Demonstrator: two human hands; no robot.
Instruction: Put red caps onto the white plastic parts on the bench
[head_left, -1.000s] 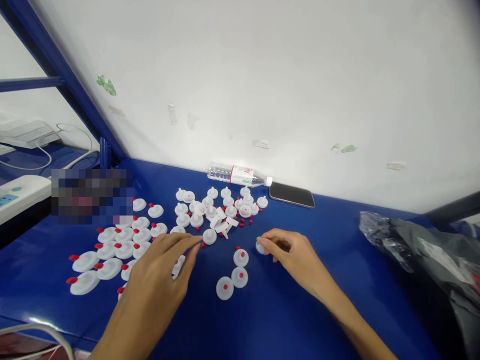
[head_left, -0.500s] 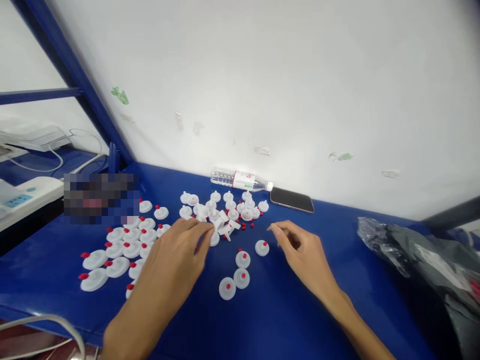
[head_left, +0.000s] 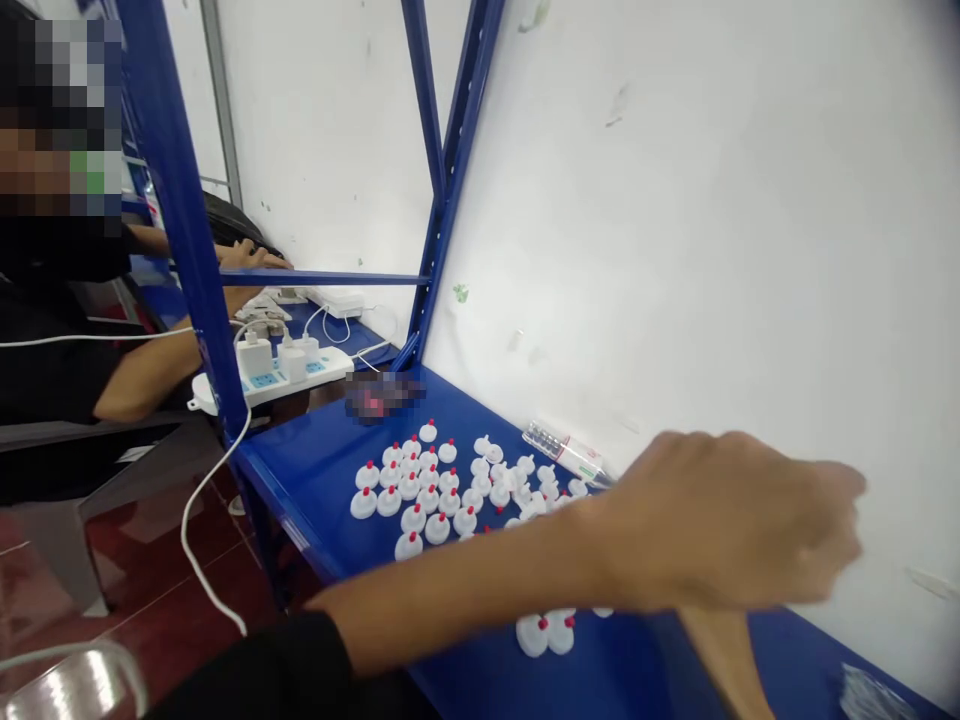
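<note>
Though my left hand [head_left: 720, 525] is curled up, can't tell around what, loads of red-tipped discs [head_left: 409, 487] sit off left, bare discs [head_left: 500, 494] nearer, tips lacking.

Small-parts workshop, I'd say — blue metal-framed bench [head_left: 300, 465], red-tipped white discs [head_left: 409, 487] clustered on it, loaded power strip [head_left: 326, 368], another person [head_left: 45, 370] by the neighbouring bench [head_left: 369, 340].

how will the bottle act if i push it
The bottle lies on its side, so it may roll if pushed. The wall close behind would probably stop it that way. Its clear, ribbed plastic would likely dent when squeezed.
</note>
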